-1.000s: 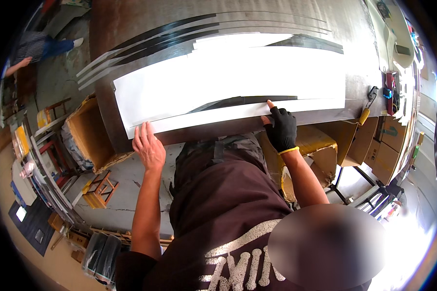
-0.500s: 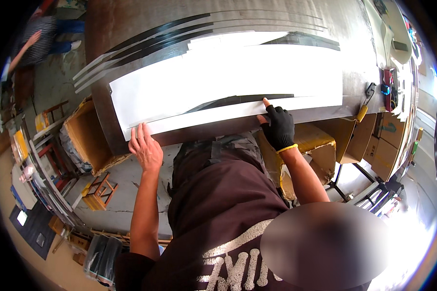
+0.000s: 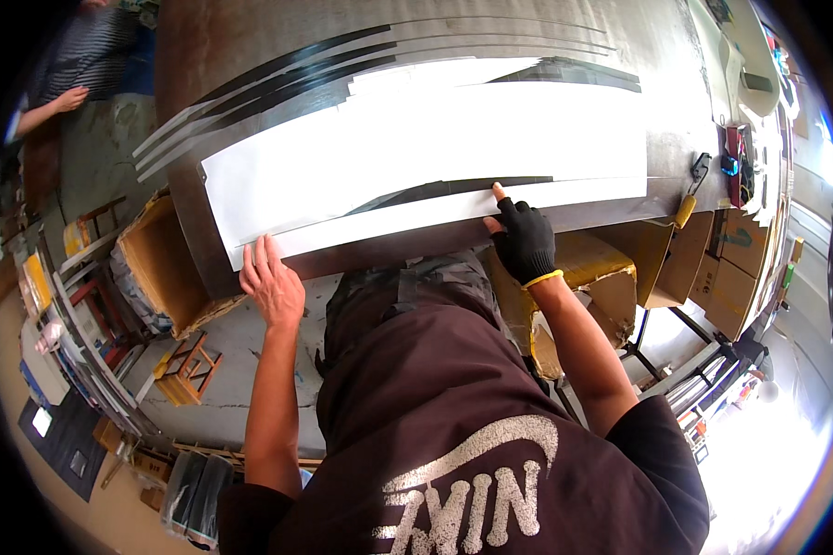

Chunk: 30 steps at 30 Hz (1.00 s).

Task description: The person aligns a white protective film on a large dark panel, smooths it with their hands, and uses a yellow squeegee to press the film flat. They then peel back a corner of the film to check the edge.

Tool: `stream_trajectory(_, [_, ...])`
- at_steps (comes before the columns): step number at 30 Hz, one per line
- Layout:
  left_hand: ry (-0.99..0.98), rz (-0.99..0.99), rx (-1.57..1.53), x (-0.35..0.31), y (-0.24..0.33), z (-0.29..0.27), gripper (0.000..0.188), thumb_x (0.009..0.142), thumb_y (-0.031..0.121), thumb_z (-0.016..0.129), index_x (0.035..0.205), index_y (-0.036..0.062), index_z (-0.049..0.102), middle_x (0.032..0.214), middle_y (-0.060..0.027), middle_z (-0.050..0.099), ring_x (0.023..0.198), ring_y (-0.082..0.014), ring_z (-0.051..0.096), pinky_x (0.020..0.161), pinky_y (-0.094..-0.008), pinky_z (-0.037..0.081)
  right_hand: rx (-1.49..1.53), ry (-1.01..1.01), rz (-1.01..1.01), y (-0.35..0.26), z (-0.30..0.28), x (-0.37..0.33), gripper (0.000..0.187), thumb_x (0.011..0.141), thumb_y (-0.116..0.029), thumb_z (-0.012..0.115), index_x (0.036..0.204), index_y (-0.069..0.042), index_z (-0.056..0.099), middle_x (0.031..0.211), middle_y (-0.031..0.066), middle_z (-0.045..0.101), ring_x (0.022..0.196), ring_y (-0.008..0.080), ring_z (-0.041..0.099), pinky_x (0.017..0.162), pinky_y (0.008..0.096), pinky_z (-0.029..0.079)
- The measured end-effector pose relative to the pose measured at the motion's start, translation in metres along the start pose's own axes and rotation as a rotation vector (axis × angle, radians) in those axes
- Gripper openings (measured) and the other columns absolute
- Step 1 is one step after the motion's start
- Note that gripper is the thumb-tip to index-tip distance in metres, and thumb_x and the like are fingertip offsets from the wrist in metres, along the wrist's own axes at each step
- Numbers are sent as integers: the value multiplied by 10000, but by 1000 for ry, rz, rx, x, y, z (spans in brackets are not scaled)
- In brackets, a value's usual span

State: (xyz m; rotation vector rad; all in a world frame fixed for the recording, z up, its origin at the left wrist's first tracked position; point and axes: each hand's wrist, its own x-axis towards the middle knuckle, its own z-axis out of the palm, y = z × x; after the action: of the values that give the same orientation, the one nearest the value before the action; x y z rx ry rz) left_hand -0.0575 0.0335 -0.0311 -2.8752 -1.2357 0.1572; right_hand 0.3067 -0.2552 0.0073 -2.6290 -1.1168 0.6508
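Observation:
A long white sheet lies across a dark metal table, with thin black curved strips above it and one black strip near its lower edge. My bare left hand rests flat with fingers spread on the sheet's lower left corner at the table edge. My right hand, in a black fingerless glove with a yellow cuff, presses its fingertips on the sheet's lower edge just below the black strip. Neither hand grips anything.
Open cardboard boxes stand under the table at left, more boxes at right. A yellow-handled tool and a red tool lie on the table's right end. Another person is at the far left. Shelving lines the left.
Both hands have stayed pressed on the sheet's lower edge; the view has shifted slightly. The other person at far left has moved nearer to the table.

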Motion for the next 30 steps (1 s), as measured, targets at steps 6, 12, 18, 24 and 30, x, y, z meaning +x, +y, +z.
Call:
stream_trajectory(6, [17, -36, -91, -1, 0, 2, 691, 998, 98, 583, 1670, 65, 428, 1688, -128, 433, 1586, -392, 359, 1261, -602, 311, 21, 25, -27, 1, -1, 1, 659, 1011, -320, 742, 1612, -143, 538, 1044, 175, 751, 949, 395, 718, 821, 510, 567])
stream_trajectory(12, [174, -128, -473, -3, 1, 14, 660, 978, 87, 636, 1623, 56, 494, 1648, -156, 469, 1527, -414, 404, 1264, -564, 334, 15, 63, -38, 0, 0, 2, 670, 982, -355, 774, 1585, -135, 580, 1007, 169, 751, 904, 380, 730, 794, 503, 575])
stream_trajectory(18, [257, -340, -724, 5, 24, 7, 534, 1009, 134, 664, 1532, 58, 587, 1544, -187, 548, 1455, -414, 466, 1225, -543, 379, 3, 70, -75, 5, 1, 3, 684, 966, -359, 789, 1571, -115, 583, 975, 166, 745, 866, 374, 730, 752, 502, 575])
stream_trajectory(24, [-62, 175, -578, 30, 118, -46, 578, 1030, 181, 688, 1592, 98, 586, 1254, -174, 640, 1139, -375, 647, 1016, -485, 528, 2, 97, -109, 9, 7, 3, 694, 959, -360, 798, 1566, -104, 580, 941, 177, 735, 830, 378, 724, 740, 503, 574])
stream_trajectory(30, [-111, 366, -437, 40, 170, -42, 602, 999, 206, 748, 1578, 129, 607, 1219, -111, 608, 1100, -304, 626, 945, -468, 528, -8, 78, -111, 8, 3, 4, 698, 960, -378, 795, 1563, -96, 581, 957, 189, 743, 845, 385, 731, 752, 501, 578])
